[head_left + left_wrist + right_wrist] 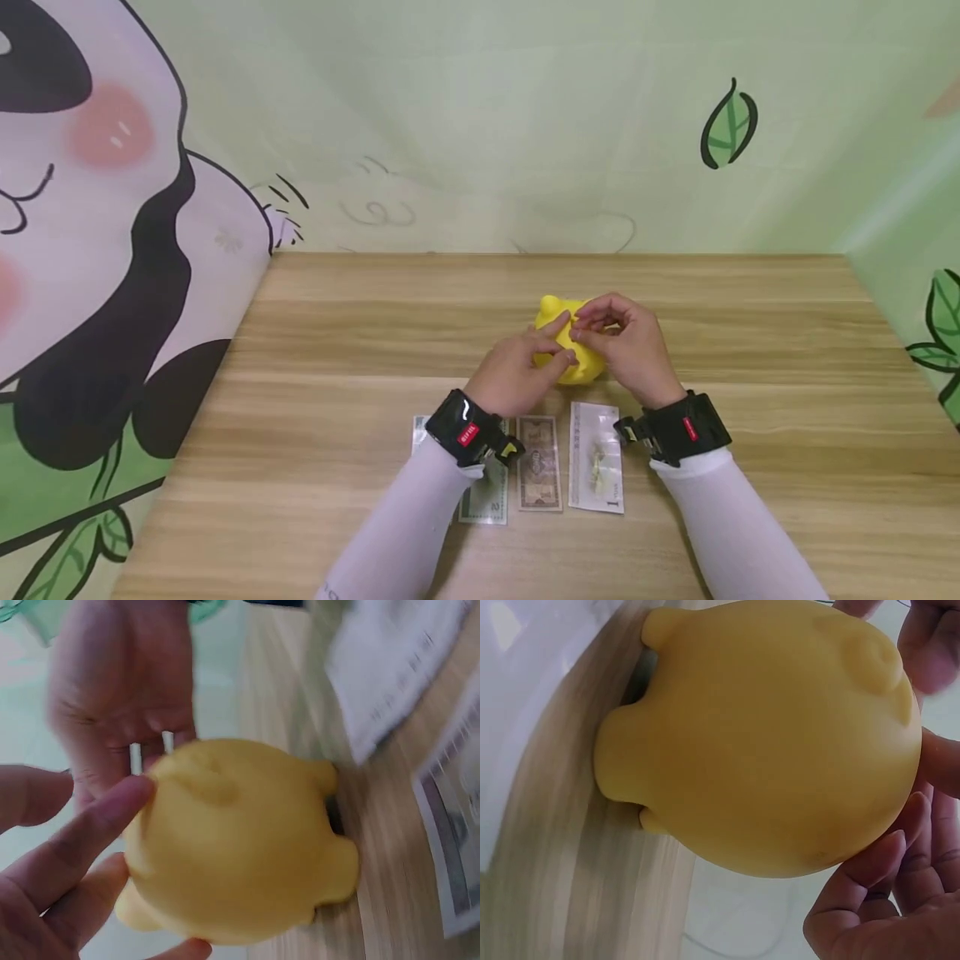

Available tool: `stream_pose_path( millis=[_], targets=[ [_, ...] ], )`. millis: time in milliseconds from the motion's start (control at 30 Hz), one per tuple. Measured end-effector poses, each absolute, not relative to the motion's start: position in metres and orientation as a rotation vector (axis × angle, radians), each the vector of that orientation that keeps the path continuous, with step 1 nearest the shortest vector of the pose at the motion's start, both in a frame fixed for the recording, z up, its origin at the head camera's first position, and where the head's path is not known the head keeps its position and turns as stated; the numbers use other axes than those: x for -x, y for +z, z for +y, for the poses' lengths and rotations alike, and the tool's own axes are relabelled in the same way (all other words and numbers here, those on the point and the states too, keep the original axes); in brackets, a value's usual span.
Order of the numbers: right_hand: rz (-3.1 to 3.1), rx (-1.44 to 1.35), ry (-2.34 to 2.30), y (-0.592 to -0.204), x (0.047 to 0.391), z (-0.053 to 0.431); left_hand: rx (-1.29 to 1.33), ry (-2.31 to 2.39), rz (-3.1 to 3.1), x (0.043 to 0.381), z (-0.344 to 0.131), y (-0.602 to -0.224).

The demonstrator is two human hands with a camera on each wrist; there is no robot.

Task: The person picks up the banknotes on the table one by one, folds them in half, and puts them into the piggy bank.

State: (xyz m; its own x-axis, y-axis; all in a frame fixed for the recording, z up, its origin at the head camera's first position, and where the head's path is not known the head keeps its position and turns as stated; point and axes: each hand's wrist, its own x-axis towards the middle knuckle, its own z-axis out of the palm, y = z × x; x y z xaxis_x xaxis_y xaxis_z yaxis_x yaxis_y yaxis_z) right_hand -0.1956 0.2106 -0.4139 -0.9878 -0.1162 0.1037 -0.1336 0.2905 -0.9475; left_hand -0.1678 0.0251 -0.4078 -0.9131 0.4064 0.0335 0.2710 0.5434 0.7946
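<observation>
A yellow piggy bank (pixel 583 371) with a rounded body and short legs stands on the wooden table. My left hand (pixel 519 367) lies against its left and upper side, fingers extended and fingertips touching the surface, as the left wrist view also shows. From the right, my right hand (pixel 632 346) has its thumb and curled fingertips close together at the top of the piggy bank. I cannot tell whether anything is pinched between them. Nearer my body lie a brown banknote (pixel 540 467), a white banknote (pixel 596 457) and green paper (pixel 483 502), partly hidden under my left wrist.
The wooden table (pixel 765 350) reaches back to a pale green backdrop (pixel 480 125) printed with a panda and leaves. A black wrist strap with a small camera is on each wrist, above the banknotes' edges.
</observation>
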Motion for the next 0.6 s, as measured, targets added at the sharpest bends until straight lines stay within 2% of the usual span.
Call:
stream_pose_path(
  millis=[233, 400, 600],
  targets=[
    [-2.541, -0.28, 1.761, -0.384, 0.176, 0.199, -0.523, 1.439, 2.464, 0.161, 0.008, -0.395],
    [-2.532, -0.263, 1.755, -0.386, 0.164, 0.191, -0.395, 1.472, 2.412, 0.141, -0.019, -0.385],
    [-2.458, -0.258, 2.158, -0.386, 0.136, 0.17, -0.28, 1.577, 2.277, 0.108, -0.064, -0.386]
  ],
)
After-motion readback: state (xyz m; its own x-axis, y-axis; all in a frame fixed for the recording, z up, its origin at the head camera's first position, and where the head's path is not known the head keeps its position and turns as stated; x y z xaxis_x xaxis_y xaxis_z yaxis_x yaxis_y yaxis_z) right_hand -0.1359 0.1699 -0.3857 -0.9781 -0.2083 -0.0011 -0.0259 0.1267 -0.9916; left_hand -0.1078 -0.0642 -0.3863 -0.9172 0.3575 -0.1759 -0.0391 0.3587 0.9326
